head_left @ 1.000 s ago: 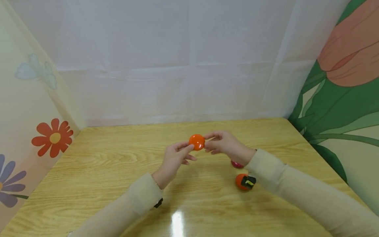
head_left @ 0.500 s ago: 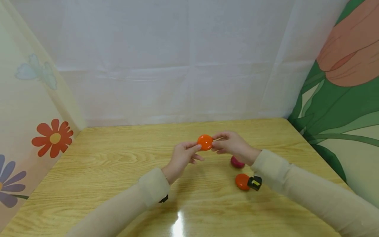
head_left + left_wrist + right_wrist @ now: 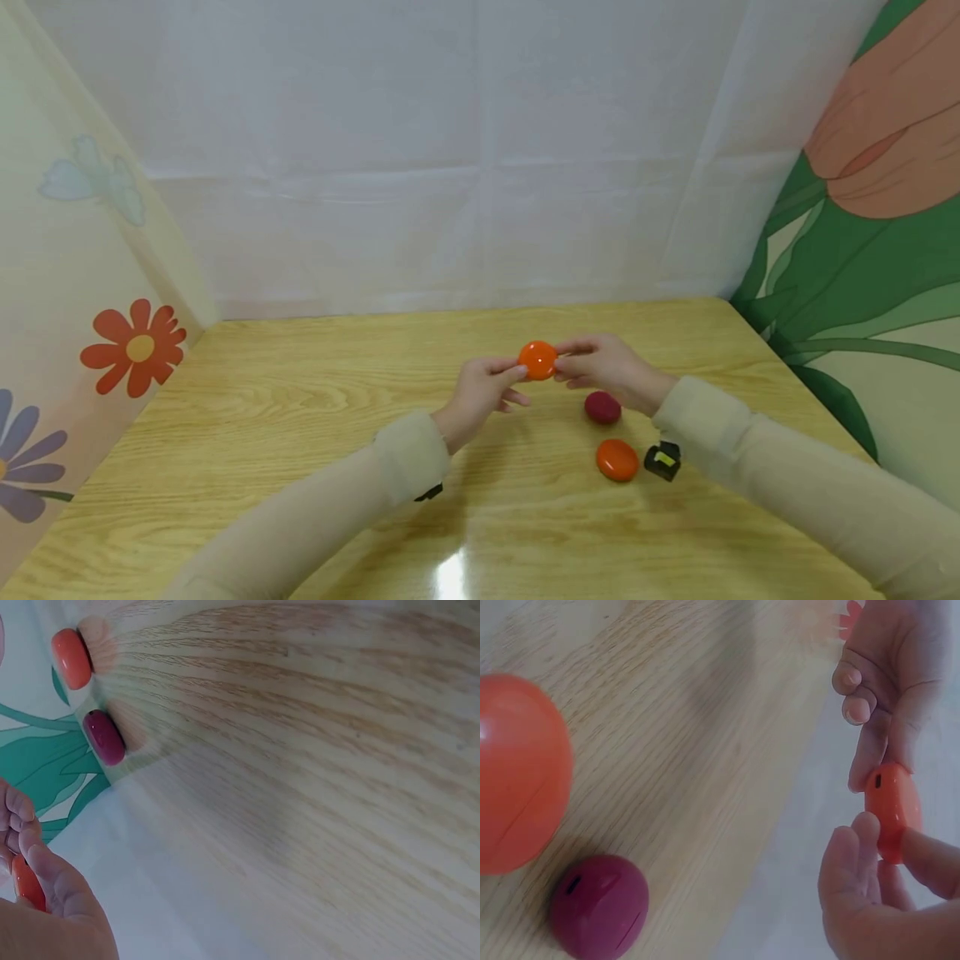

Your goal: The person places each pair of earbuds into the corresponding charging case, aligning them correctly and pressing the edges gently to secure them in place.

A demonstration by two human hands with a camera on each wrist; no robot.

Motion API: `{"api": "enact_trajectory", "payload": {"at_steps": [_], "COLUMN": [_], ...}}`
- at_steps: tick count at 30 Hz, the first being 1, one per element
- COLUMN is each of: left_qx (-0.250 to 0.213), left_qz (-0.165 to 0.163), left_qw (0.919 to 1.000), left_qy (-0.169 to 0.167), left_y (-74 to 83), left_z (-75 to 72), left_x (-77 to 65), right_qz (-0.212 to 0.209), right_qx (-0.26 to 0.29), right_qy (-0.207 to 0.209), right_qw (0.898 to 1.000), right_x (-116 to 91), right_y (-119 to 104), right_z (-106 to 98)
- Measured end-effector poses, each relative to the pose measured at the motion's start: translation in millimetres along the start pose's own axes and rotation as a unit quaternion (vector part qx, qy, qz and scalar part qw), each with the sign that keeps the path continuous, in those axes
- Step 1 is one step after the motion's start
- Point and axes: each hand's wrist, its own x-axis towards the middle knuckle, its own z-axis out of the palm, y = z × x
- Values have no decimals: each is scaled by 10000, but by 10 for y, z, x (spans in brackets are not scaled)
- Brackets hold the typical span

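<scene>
My left hand [image 3: 480, 396] and right hand [image 3: 606, 365] both hold one glossy orange, rounded disc [image 3: 537, 360] above the table. The left pinches its left edge between thumb and finger, while the right pinches the opposite side. From the right wrist view, the held orange disc [image 3: 889, 804] looks thick and has a small dark slot. Below the right hand, a smaller maroon rounded disc [image 3: 602, 407] lies on the table. Nearer to me is a second orange disc [image 3: 617, 460], apart from the maroon one, which shows a dark slot in the right wrist view.
The wood-grain table [image 3: 300, 433] reaches back to a white sheet [image 3: 420, 167]. Flower-printed panels [image 3: 885, 250] stand at both sides. A black wrist device [image 3: 663, 460] hangs beneath the right sleeve, close to the second orange disc.
Both hands have moved to the right together, carrying the orange disc. The maroon disc and the second orange disc, partly covered by the right arm and wrist device earlier, now show fully.
</scene>
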Motion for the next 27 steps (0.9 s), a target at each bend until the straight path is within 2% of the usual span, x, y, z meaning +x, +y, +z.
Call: {"api": "enact_trajectory", "payload": {"at_steps": [13,22,27], "left_qx": [-110,23,118], "left_qz": [-282,-277,-207], "left_qw": [9995,9996,9997], "left_qy": [60,60,20], "left_y": [-62,-83,-99], "left_z": [185,300,357], "left_x": [149,213,242], "right_qz": [81,279,239], "right_qx": [-199,-222,-149], "right_qy": [22,89,73], "right_qw": [9998,9993,9996], "right_x": [0,14,19], "right_y": [103,167,222], "right_z": [-167,-254,-310]}}
